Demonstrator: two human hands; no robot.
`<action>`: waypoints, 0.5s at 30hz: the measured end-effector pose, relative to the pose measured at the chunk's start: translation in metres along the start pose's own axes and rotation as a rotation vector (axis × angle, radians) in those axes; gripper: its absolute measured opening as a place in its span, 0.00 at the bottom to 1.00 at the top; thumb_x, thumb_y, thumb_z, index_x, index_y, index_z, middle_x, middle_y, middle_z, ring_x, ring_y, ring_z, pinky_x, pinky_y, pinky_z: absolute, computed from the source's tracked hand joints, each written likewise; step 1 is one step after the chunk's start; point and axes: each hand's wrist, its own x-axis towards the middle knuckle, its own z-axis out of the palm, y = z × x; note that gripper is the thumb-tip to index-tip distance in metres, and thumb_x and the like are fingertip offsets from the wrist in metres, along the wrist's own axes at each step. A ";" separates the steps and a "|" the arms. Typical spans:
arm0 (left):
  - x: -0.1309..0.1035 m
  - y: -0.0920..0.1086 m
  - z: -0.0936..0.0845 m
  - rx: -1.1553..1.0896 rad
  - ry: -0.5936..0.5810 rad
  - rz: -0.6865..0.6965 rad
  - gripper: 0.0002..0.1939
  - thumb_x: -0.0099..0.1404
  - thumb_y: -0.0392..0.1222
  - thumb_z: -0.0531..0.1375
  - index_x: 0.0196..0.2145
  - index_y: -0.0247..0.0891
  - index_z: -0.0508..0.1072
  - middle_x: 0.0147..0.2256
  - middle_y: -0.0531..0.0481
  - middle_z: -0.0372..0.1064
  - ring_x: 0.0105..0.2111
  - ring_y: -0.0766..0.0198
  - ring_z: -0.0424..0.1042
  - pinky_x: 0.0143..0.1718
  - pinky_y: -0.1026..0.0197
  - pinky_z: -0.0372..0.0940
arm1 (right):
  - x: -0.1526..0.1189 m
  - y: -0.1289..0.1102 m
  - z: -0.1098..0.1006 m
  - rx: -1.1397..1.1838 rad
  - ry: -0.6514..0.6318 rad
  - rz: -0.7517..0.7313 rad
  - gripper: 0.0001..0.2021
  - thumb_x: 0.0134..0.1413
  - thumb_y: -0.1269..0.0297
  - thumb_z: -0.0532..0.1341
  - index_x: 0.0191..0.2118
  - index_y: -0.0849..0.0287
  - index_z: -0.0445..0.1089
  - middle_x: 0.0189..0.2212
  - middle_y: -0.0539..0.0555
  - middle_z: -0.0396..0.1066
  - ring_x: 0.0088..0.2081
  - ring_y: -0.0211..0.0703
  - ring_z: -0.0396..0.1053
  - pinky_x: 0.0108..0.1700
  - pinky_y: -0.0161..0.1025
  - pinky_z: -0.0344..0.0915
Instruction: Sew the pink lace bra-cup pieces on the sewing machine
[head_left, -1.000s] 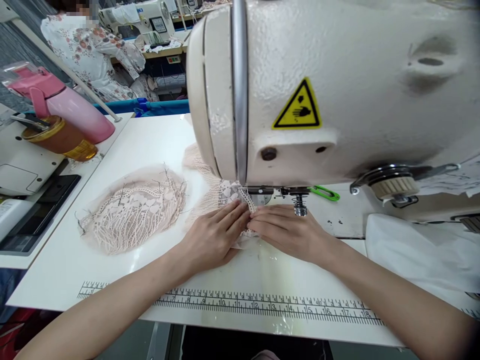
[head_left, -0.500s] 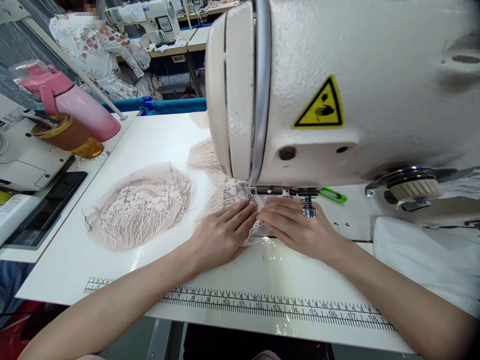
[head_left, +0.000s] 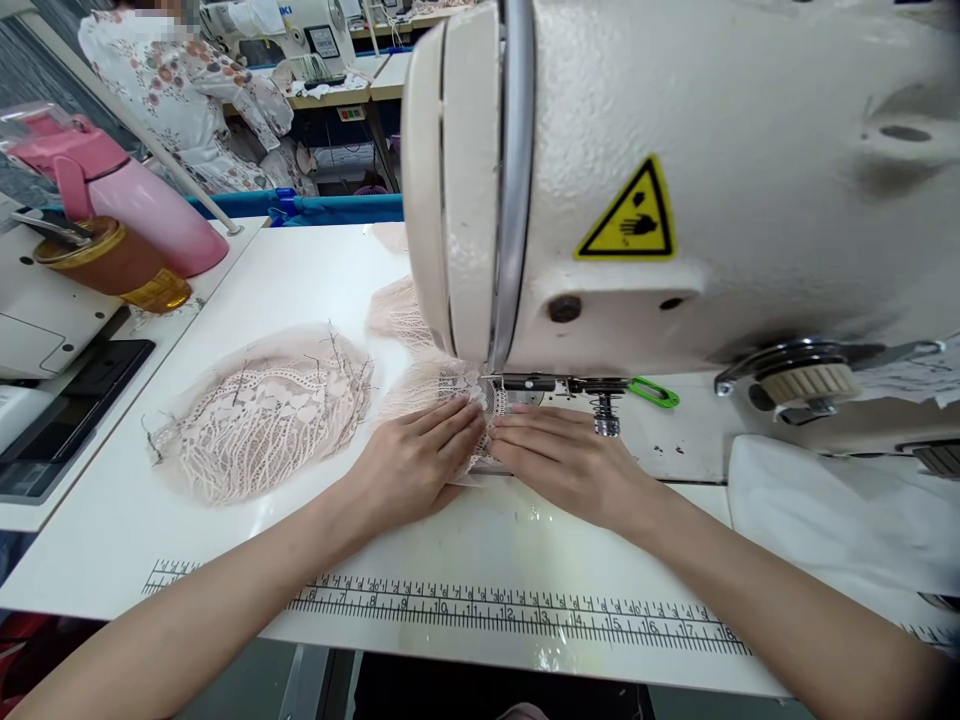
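Both left hand (head_left: 411,462) and right hand (head_left: 574,462), flat, unclenched, press lace (head_left: 424,388), likely light, limp, delicate, best held near its edges.

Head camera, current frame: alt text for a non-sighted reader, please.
Two bare hands, left and right, press pale pink lace flat beneath a white sewing machine. Another lace piece lies to the left on the white table, which has a printed ruler along its near edge.
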 end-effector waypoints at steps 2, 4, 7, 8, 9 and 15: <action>0.000 -0.001 0.000 0.006 0.006 -0.017 0.19 0.69 0.41 0.55 0.53 0.27 0.70 0.54 0.36 0.68 0.55 0.52 0.69 0.54 0.51 0.70 | -0.002 0.000 0.004 0.001 -0.017 0.008 0.11 0.62 0.77 0.55 0.42 0.56 0.73 0.41 0.48 0.78 0.45 0.36 0.73 0.44 0.34 0.72; 0.000 -0.001 0.001 0.003 0.014 -0.035 0.19 0.68 0.40 0.55 0.52 0.25 0.70 0.54 0.36 0.69 0.55 0.51 0.69 0.54 0.50 0.70 | -0.004 0.000 0.008 0.017 -0.035 0.022 0.11 0.62 0.76 0.56 0.43 0.56 0.73 0.43 0.49 0.77 0.46 0.38 0.73 0.43 0.35 0.72; 0.001 -0.001 0.002 0.010 0.036 -0.061 0.18 0.68 0.38 0.55 0.52 0.27 0.71 0.54 0.37 0.69 0.54 0.52 0.70 0.54 0.51 0.70 | -0.005 0.002 0.013 0.043 -0.053 0.036 0.11 0.60 0.76 0.57 0.45 0.57 0.72 0.45 0.52 0.76 0.47 0.40 0.73 0.45 0.37 0.71; 0.001 -0.001 0.003 0.017 0.040 -0.066 0.18 0.68 0.38 0.55 0.53 0.27 0.71 0.54 0.37 0.70 0.54 0.52 0.70 0.54 0.51 0.70 | -0.005 0.002 0.014 0.048 -0.058 0.039 0.11 0.60 0.76 0.58 0.45 0.57 0.72 0.46 0.52 0.76 0.46 0.40 0.73 0.45 0.38 0.71; 0.002 -0.001 0.003 0.024 0.041 -0.070 0.18 0.68 0.38 0.54 0.53 0.26 0.71 0.54 0.37 0.70 0.54 0.52 0.70 0.54 0.51 0.70 | -0.005 0.003 0.015 0.051 -0.062 0.044 0.12 0.60 0.76 0.58 0.45 0.57 0.72 0.46 0.52 0.76 0.46 0.40 0.73 0.46 0.38 0.71; 0.003 -0.001 0.003 0.047 0.010 -0.090 0.20 0.67 0.34 0.52 0.54 0.25 0.70 0.55 0.37 0.68 0.55 0.51 0.70 0.54 0.50 0.70 | -0.002 0.006 0.016 0.062 -0.002 0.036 0.12 0.61 0.78 0.55 0.45 0.59 0.71 0.46 0.52 0.76 0.48 0.38 0.73 0.54 0.40 0.70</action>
